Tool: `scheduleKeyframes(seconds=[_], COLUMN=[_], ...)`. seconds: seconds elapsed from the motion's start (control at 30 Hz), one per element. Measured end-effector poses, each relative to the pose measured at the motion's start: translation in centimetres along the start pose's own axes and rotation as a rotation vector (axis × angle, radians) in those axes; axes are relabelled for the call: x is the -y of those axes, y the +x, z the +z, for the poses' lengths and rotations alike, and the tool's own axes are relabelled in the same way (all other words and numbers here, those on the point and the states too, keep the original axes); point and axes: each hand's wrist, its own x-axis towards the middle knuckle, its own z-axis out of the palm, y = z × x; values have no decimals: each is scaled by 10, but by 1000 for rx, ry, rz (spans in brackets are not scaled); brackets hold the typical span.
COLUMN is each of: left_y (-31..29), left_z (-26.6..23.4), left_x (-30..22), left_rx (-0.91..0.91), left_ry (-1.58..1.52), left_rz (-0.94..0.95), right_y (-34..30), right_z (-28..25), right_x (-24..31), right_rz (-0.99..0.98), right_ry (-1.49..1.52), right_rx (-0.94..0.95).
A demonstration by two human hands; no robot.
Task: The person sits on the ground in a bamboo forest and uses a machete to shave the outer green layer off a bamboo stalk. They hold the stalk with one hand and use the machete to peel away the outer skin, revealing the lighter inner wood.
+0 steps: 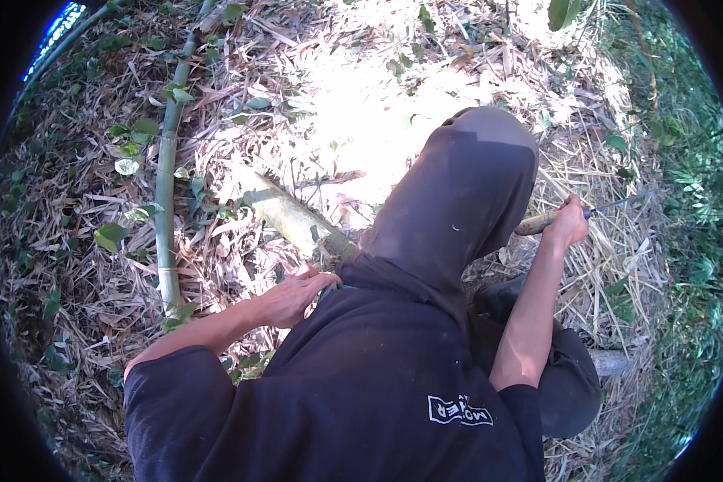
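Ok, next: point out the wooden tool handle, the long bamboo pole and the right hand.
Wooden tool handle (533, 224): head view, bare wood beside the hand.
Long bamboo pole (166, 169): head view, about midway along its visible length.
Right hand (568, 222): head view, on its middle.

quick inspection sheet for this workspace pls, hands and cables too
Surface: ground strewn with dry leaves, brightly sunlit toward the top
Job's things: wooden-handled tool; bamboo piece, slanting toward the raised leg, near end not visible
Clutter: bamboo pole at left; straw at right
Hands: right hand closed around the tool; left hand beside the shirt, grip unclear
Cables: nothing seen
Surroundings: green plants along the right
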Motion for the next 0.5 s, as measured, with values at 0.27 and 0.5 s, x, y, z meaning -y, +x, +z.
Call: scheduleKeyframes(seconds=[0.27, 0.5], left_y=[-11, -9], left_z=[10, -1], left_x=[3, -9], left_rx=[-13, 111], left_ry=[43, -4], left_rz=[-45, -188], right_y=[8, 12], right_z=[-1, 0], right_x=[-2, -10], right_rz=[-10, 32], right_ry=[-42, -32], right_rx=[-10, 1])
